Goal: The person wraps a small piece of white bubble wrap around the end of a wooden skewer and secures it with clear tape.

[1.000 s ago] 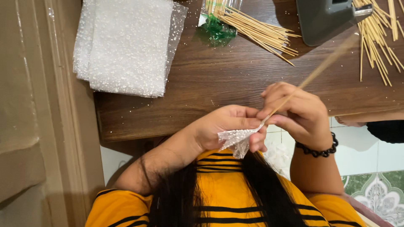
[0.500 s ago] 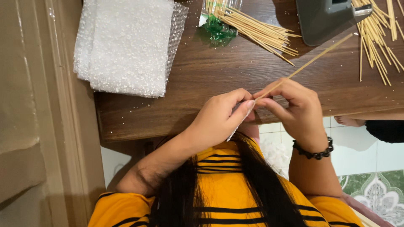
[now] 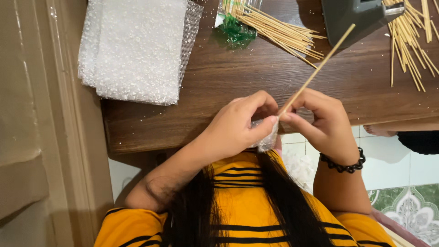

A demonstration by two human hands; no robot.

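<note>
Left hand point(image 3: 235, 126) and right hand point(image 3: 322, 123) pinch together, fingertips touching.

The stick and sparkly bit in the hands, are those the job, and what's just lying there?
In use: thin wooden stick, small sparkly mesh piece, left hand, right hand.
Lying about: mesh sheet stack, loose sticks, grey tool.

Matt wooden stick point(image 3: 315, 71), grained wood table point(image 3: 238, 87)
</note>
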